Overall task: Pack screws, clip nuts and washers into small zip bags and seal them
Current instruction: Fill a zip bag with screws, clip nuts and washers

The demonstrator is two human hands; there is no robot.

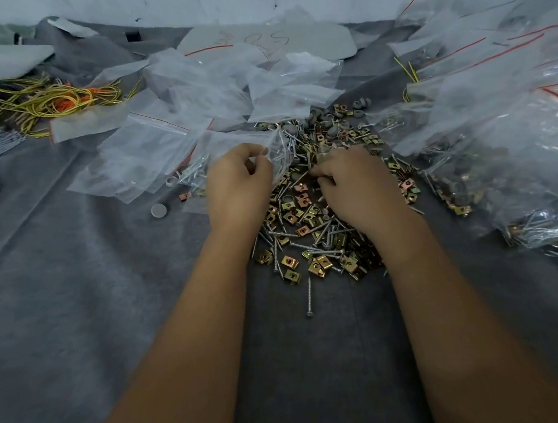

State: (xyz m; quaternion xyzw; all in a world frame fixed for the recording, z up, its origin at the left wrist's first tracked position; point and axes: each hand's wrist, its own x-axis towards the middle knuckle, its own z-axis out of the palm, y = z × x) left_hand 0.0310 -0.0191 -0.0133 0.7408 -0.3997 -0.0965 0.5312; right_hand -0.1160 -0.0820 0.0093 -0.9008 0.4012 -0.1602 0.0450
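A: Over on the left, the left hand (238,177) is pinching a zip bag (266,150) by its mouth, where flimsy, slippery film is best held.

B: And the right hand (353,182) is digging in the pile of screws and clip nuts (307,236) mid-bench; its grip is curled, but whether on anything I cannot tell.

Grey, brassy gold and clear plastic with red lines

The surface (72,284) is dark grey felt; clip nuts (289,262) gleam yellow-gold, some coppery pink; screws (309,297) are silver; washers (159,210) pale grey; zip bags (147,149) clear with red seal stripes; wires (45,101) yellow-green and orange.
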